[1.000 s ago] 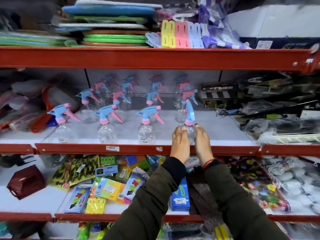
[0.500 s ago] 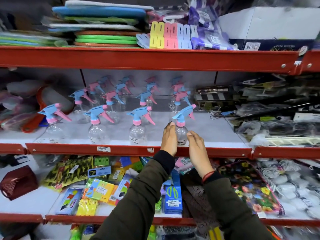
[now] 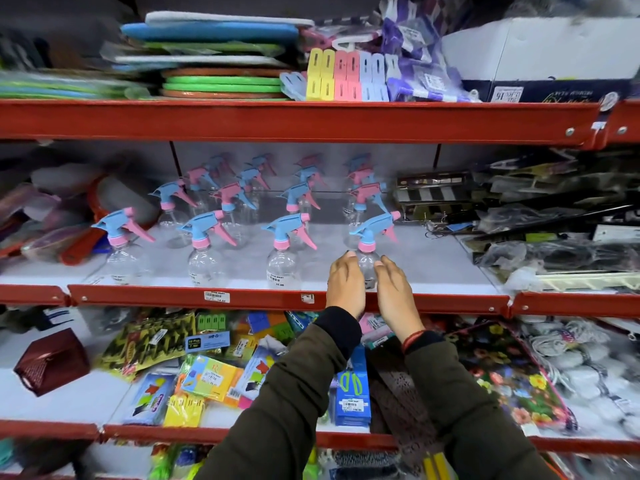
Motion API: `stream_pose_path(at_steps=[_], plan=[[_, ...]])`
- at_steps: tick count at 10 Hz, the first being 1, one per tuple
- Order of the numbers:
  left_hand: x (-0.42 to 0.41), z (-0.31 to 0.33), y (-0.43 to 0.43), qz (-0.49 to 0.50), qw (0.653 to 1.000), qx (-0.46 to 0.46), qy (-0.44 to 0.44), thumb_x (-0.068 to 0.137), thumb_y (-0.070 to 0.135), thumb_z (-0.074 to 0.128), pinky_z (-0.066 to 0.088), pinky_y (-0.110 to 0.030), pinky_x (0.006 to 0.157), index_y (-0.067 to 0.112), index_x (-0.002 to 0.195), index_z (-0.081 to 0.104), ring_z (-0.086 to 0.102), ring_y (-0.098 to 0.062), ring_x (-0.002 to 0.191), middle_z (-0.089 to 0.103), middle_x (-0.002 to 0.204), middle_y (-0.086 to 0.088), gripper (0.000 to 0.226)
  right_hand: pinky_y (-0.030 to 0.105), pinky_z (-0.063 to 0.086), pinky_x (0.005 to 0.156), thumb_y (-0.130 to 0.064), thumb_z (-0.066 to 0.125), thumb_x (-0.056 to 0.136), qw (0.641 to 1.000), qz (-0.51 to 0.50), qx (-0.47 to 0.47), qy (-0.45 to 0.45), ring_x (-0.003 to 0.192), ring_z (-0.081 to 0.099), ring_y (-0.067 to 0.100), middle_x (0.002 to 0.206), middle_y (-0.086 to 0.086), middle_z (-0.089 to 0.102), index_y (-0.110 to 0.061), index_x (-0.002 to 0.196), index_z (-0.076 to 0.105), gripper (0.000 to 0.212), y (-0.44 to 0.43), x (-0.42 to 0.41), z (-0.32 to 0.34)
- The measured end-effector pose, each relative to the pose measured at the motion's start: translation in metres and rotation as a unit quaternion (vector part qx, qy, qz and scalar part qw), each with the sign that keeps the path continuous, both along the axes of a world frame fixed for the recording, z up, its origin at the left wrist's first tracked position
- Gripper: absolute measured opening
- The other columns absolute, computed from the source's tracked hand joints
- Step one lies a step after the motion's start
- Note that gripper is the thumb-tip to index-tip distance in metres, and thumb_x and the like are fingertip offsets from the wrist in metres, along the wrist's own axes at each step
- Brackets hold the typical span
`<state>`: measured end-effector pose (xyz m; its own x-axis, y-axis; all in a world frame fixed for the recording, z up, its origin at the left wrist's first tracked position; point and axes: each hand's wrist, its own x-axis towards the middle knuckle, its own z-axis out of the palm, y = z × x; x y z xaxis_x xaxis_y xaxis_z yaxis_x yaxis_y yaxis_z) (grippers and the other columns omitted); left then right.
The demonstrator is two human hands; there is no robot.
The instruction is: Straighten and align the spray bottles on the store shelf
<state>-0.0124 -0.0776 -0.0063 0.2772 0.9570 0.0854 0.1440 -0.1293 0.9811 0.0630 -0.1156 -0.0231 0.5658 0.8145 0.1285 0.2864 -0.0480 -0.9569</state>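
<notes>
Clear spray bottles with blue and pink trigger heads stand in rows on the middle shelf (image 3: 166, 295). The front row holds one at the left (image 3: 119, 237), a second (image 3: 204, 261), a third (image 3: 282, 266) and the rightmost bottle (image 3: 373, 232). My left hand (image 3: 345, 284) and my right hand (image 3: 395, 292) cup the clear body of the rightmost bottle from both sides. It stands upright with its nozzle pointing left, like the others in front. More bottles (image 3: 301, 197) line up behind, blurred towards the back.
Dark packaged goods (image 3: 554, 237) crowd the shelf right of the bottles, and red and grey items (image 3: 69, 216) lie at its left. The red upper shelf rail (image 3: 311, 121) hangs overhead. Packets and a blue scissors pack (image 3: 353, 393) fill the lower shelf.
The rightmost front bottle has turned between my hands: its nozzle pointed towards me, then swung round to the left. Both hands stay on its body.
</notes>
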Motion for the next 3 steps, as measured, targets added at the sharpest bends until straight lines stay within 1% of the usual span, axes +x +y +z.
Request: stream_pose_path(at_steps=[1, 2, 3], plan=[[-0.0014, 0.0001, -0.0017, -0.012, 1.0, 0.003, 0.0, 0.102, 0.026, 0.023, 0.018, -0.02, 0.11, 0.009, 0.143, 0.039, 0.031, -0.018, 0.142, 0.036, 0.153, -0.01, 0.046, 0.032, 0.022, 0.122, -0.029, 0.036, 0.107, 1.0, -0.001, 0.006, -0.004, 0.152, 0.033, 0.024, 0.163, 0.011, 0.037, -0.013, 0.153, 0.04, 0.049, -0.0048, -0.0042, 0.0024], [-0.0026, -0.0011, -0.0003, -0.029, 0.999, 0.008, 0.022, 0.103, 0.028, 0.022, 0.014, -0.022, 0.115, 0.008, 0.147, 0.031, 0.025, -0.017, 0.145, 0.029, 0.157, -0.008, 0.049, 0.033, 0.022, 0.122, -0.027, 0.036, 0.107, 1.0, -0.004, 0.008, -0.009, 0.152, 0.033, 0.025, 0.162, 0.013, 0.038, -0.013, 0.153, 0.041, 0.048, -0.0087, -0.0066, 0.0041], [-0.0041, -0.0013, -0.0046, -0.029, 0.999, 0.011, 0.025, 0.102, 0.033, 0.022, 0.01, -0.026, 0.119, 0.011, 0.152, 0.02, 0.018, -0.016, 0.149, 0.018, 0.161, -0.006, 0.054, 0.035, 0.023, 0.123, -0.031, 0.036, 0.107, 1.0, -0.016, 0.005, -0.007, 0.151, 0.034, 0.025, 0.163, 0.013, 0.036, -0.011, 0.153, 0.039, 0.051, -0.012, -0.008, 0.0029]])
